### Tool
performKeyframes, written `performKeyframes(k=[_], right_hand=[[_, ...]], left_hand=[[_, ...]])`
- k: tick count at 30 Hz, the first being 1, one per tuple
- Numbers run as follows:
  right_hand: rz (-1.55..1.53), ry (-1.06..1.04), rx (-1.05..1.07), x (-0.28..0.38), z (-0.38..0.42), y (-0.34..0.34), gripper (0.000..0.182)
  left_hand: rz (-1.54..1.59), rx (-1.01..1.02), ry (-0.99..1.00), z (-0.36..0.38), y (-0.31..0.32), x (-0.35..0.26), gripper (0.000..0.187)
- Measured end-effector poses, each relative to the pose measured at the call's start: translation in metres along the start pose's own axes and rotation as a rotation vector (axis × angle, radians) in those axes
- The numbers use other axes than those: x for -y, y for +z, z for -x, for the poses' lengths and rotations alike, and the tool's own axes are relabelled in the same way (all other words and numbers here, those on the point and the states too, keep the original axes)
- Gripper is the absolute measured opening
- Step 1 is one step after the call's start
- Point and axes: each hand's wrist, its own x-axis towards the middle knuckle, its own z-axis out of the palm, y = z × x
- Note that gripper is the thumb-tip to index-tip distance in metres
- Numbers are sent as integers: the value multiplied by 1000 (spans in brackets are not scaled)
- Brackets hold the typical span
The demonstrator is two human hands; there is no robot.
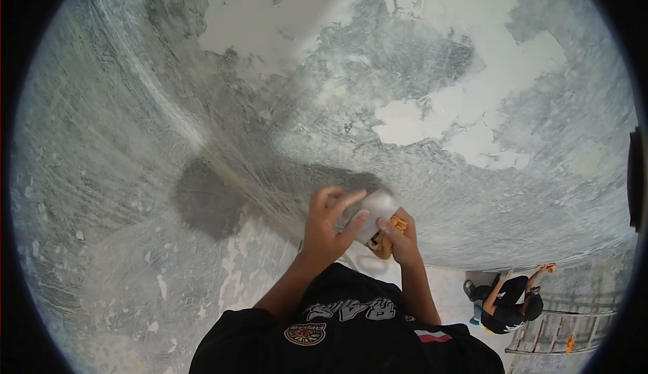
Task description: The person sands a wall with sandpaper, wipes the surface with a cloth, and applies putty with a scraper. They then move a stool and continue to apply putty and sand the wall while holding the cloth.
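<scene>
My right hand [398, 234] is closed round an orange cloth [383, 245] and the lower end of a pale, smooth, flat piece [380, 205], whose exact kind I cannot make out. At the left side of this piece is my left hand [332, 222], its fingers apart and slightly blurred, the thumb and fingertips close to or touching its edge. Both hands are in front of a grey-white patchy wall [432, 192]. Part of the flat piece is hidden behind my right hand and the cloth.
A co-worker [506, 303] in dark clothes is low at the lower right, one arm reaching to an orange cloth [548, 266]. Near that person stands a ladder-like frame [557, 332]. Smooth white patches [466, 114] cover parts of the wall.
</scene>
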Motion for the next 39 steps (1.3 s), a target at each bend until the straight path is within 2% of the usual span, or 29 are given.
performKeyframes(k=[2,4,5,7,11,13,17,19,23,25,28,30,32,33,35,36,38,39], right_hand=[[-22,-41,-71,6,2,-7,32],[-21,-68,-144,13,4,-12,31],[-30,-67,-146,16,6,-16,33],[-35,-87,-162,16,7,-18,34],[-85,-143,-227,10,14,-23,36],[-86,-147,-246,10,19,-25,36],[-79,-143,-298,7,24,-32,35],[-69,-148,-301,7,26,-35,34],[-58,-145,-319,11,28,-36,33],[-56,-157,-311,12,31,-34,33],[-31,-176,-286,17,31,-30,32],[-12,-177,-284,15,34,-29,32],[-40,-129,-256,10,35,-32,33],[-40,-136,-252,9,36,-32,33],[-50,-90,-256,9,37,-29,32],[-49,-101,-252,9,40,-27,32],[25,-114,-225,14,41,-24,31],[56,-121,-222,16,42,-24,30]], left_hand=[[-409,-196,401,-21,-6,-16,49],[-394,-172,575,-46,-14,-23,66],[-396,-172,568,-57,-14,-23,66],[-602,-144,675,-75,-13,-22,76],[-775,-65,642,-83,8,9,84],[-844,-56,761,-79,17,20,90],[-852,17,775,-74,19,23,92],[-879,-49,676,-81,9,21,93],[-908,-160,629,-85,2,11,94],[-950,103,725,-72,13,14,94],[-988,116,752,-75,0,12,91],[-994,87,726,-86,-11,5,90],[-1010,-94,740,-96,-17,1,89],[-1012,-100,745,-94,-13,1,89],[-901,108,678,-86,2,6,88],[-904,100,687,-85,1,10,88],[-1074,-6,921,-92,-5,11,87],[-1046,-57,768,-94,-13,10,88]])
